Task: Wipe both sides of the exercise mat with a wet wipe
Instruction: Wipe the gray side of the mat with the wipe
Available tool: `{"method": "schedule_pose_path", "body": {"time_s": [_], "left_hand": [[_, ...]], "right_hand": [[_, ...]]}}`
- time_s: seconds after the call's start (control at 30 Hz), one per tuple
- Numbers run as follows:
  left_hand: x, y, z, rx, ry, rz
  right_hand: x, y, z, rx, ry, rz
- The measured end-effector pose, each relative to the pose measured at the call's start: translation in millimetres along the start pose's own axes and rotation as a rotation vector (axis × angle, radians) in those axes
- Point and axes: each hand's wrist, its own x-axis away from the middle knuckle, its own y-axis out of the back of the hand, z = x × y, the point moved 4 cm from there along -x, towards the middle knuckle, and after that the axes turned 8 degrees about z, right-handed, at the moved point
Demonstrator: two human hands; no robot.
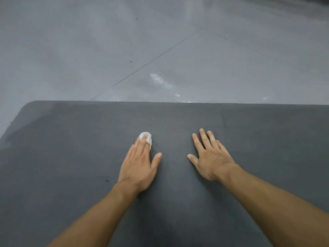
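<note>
A dark grey exercise mat (pixel 71 157) lies flat on the floor and fills the lower half of the view; its far edge runs across the middle and its rounded corner shows at the left. My left hand (pixel 138 164) lies flat on the mat and presses a crumpled white wet wipe (pixel 147 138) under its fingertips. My right hand (pixel 211 157) rests palm down on the mat a little to the right, fingers spread, with nothing under it.
Beyond the mat lies a smooth grey floor (pixel 89 50) with a thin seam line running diagonally and wet glints (pixel 160 80) near the mat's far edge. A small dark speck (pixel 107 180) sits on the mat left of my left wrist.
</note>
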Motion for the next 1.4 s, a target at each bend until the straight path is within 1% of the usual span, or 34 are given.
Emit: {"method": "schedule_pose_path", "body": {"time_s": [0.07,0.17,0.23,0.3,0.4,0.53,0.67,0.8,0.87,0.97,1.1,1.2,1.27,1.4], "left_hand": [[0,8,39,0.048,0.104,-0.051],[11,18,89,0.033,0.229,-0.113],[18,19,102,0.035,0.25,-0.129],[19,18,100,0.103,0.249,-0.122],[19,14,77,0.1,0.169,-0.086],[39,0,27,0.087,0.059,-0.001],[69,-14,-25,0.018,-0.118,0.03],[80,-22,-30,-0.035,-0.173,0.06],[74,-16,-12,-0.036,-0.14,0.053],[70,1,31,0.029,0.028,-0.009],[83,14,87,0.014,0.215,-0.093],[92,15,107,0.108,0.371,-0.118],[95,7,101,0.148,0.376,-0.086],[98,-7,54,0.164,0.239,-0.088]], "right_hand": [[11,-8,1,0.004,0.007,0.0],[31,-19,3,0.014,0.021,0.004],[44,-24,5,0.021,0.021,0.009],[52,-29,8,0.015,0.014,0.021],[55,-30,10,-0.017,0.003,0.018],[59,-33,14,-0.053,-0.002,0.015],[65,-39,14,-0.063,0.012,0.0],[68,-44,10,-0.077,0.021,-0.023],[67,-45,11,-0.073,0.031,-0.025],[66,-46,10,-0.081,0.031,-0.022],[66,-44,10,-0.092,0.047,-0.021],[67,-44,9,-0.1,0.054,-0.035],[67,-46,9,-0.098,0.06,-0.054],[70,-52,8,-0.091,0.062,-0.095]]}}
